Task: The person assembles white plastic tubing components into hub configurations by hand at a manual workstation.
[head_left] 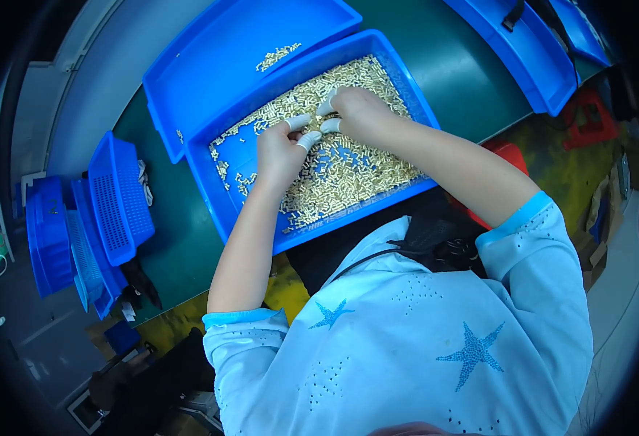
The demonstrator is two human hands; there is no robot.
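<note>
Brass-coloured pins (pixel 334 171) fill the blue tray (pixel 221 211); left hand (pixel 279 152) and right hand (pixel 359 109) sift them mid-sort, each grip loosely pinched around nothing clear, next needing a careful single-pin pick.

tray (pixel 221 211): blue | small parts (pixel 348 171): gold | table (pixel 443 65): dark green | shirt (pixel 406 327): light blue, star pattern

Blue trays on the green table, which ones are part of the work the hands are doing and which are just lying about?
In use:
left hand
right hand
small brass-coloured cylindrical parts
near blue plastic tray holding them

Lying about:
second blue tray behind, few parts in it
blue mesh baskets at left
blue trays at far right
</note>
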